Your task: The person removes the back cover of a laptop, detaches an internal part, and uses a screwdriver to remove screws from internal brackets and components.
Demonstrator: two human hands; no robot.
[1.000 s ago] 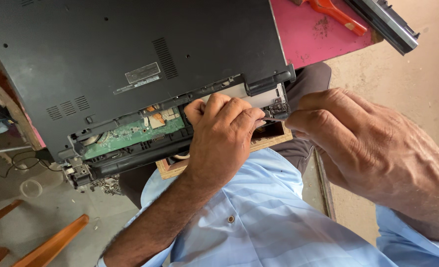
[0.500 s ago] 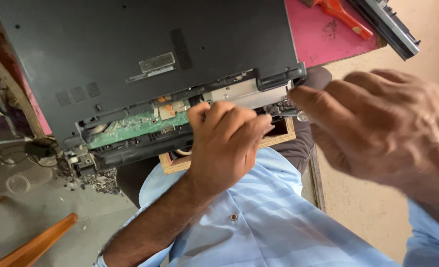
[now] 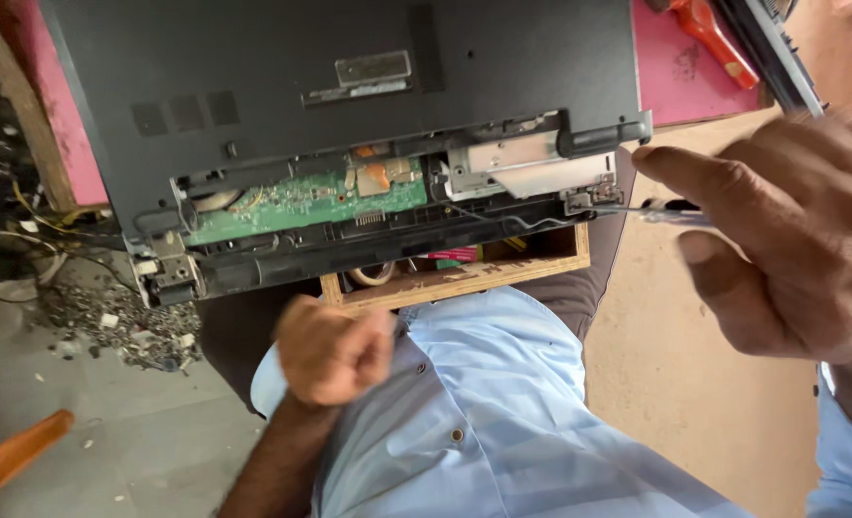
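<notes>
Watching from beside him, the right hand (image 3: 781, 249) gripped a screwdriver (image 3: 651, 209), tip on the laptop (image 3: 349, 125) hinge at 3 o'clock. The left hand (image 3: 335, 350) was clenched empty at 6. The open laptop looked stiff but fragile; I'd hold its edges, off the green board (image 3: 301, 203).

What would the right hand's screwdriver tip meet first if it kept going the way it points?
Probably the metal hinge bracket at the laptop's open corner: the right hand aims the screwdriver leftward at it, tip apparently touching.
</notes>
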